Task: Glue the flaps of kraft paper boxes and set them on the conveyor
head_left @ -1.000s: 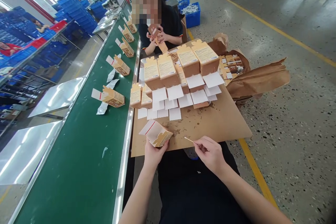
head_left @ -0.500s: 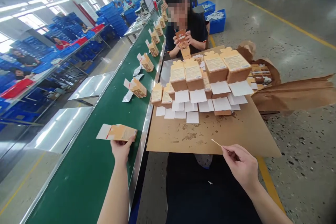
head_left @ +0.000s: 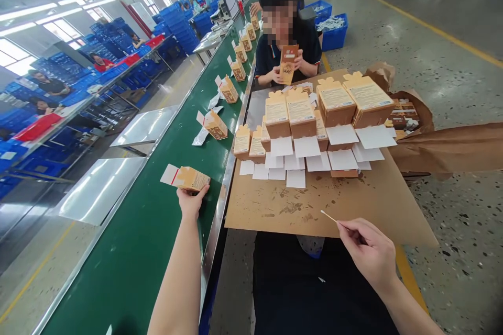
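On the green conveyor belt [head_left: 129,230], my left hand [head_left: 191,201] grips a small orange-and-brown carton [head_left: 194,178] by its sides, its white flap open to the left. My right hand [head_left: 367,248] pinches a thin cotton swab [head_left: 329,215] between thumb and fingertips, its white tip pointing up and left, over the near edge of the brown cardboard sheet [head_left: 283,209]. Stacked cartons [head_left: 301,112] with white flaps hanging toward me stand on the sheet's far half. Further up the belt another open carton [head_left: 215,125] sits beside a silver packet [head_left: 200,136].
Across the cardboard, a person [head_left: 288,63] in a dark shirt holds a carton [head_left: 288,64]. More cartons line the belt beyond. A metal rail [head_left: 220,204] separates belt and cardboard. Brown wrapping paper [head_left: 451,152] lies right; blue bins [head_left: 335,32] stand behind.
My left hand has moved slightly up and right with its carton. The person opposite has lowered their carton and turned it upright. The whole view has shifted a little.
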Demonstrator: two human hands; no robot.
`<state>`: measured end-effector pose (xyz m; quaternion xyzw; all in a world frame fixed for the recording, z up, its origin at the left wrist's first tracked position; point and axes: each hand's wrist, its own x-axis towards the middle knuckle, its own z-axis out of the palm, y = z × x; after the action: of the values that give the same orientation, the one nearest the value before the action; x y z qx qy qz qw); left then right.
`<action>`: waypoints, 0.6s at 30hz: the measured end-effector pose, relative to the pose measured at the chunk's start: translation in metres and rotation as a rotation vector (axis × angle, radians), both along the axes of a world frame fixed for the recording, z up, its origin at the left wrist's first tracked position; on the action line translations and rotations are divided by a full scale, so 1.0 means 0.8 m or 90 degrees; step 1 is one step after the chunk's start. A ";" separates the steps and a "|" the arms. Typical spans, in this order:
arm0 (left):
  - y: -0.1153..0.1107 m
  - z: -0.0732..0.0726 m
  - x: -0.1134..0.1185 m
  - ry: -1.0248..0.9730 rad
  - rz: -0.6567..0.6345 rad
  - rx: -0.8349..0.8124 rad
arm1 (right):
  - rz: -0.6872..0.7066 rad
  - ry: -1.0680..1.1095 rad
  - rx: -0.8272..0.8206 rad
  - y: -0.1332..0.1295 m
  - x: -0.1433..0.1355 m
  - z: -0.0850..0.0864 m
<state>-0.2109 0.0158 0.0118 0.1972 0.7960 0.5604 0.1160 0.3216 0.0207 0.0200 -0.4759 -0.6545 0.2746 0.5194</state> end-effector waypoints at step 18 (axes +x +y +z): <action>0.215 0.048 0.105 0.037 -0.269 -0.190 | -0.164 -0.072 0.055 -0.004 0.066 0.001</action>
<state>-0.1266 0.1880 0.0499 0.3556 0.8142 0.3940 0.2352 0.3745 0.0174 0.0204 -0.5479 -0.6273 0.1501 0.5326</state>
